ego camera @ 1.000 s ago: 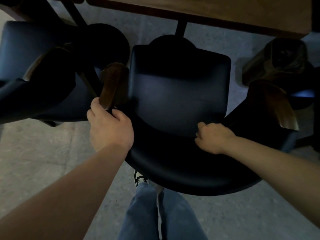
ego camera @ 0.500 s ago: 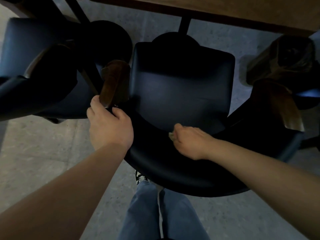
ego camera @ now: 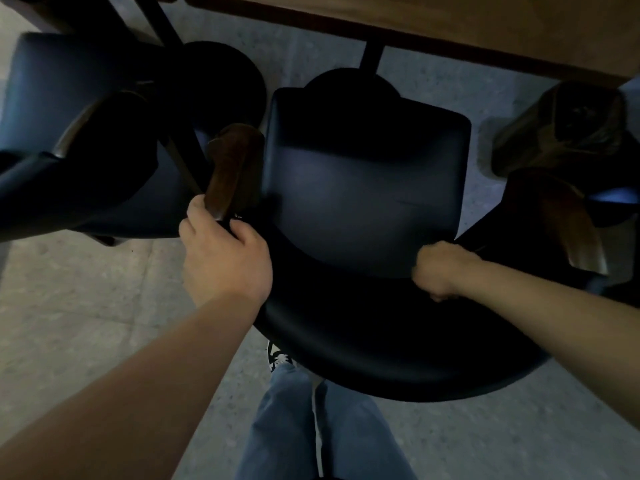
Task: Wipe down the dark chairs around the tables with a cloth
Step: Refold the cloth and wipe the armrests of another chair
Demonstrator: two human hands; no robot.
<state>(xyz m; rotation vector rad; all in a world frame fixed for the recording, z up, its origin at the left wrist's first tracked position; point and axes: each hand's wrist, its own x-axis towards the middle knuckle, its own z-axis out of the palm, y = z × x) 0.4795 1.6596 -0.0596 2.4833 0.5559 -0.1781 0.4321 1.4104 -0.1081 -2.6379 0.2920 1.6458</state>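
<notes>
A dark chair (ego camera: 363, 188) with a curved backrest stands right below me, its seat facing the table. My left hand (ego camera: 223, 261) grips the left end of the backrest, just under the brown wooden armrest (ego camera: 230, 171). My right hand (ego camera: 440, 271) is curled into a fist on the inner side of the backrest at its right part, pressing against it. The cloth is hidden inside that fist; I cannot make it out in this frame.
A second dark chair (ego camera: 69, 133) stands close on the left, almost touching. A brown armrest (ego camera: 571, 223) of the chair curves at the right. The wooden table (ego camera: 485, 32) edge runs along the top. My jeans leg (ego camera: 304, 427) stands behind the backrest on grey floor.
My right hand slid left along the backrest half a second ago, then back to the right. The left hand has kept its grip in the same spot.
</notes>
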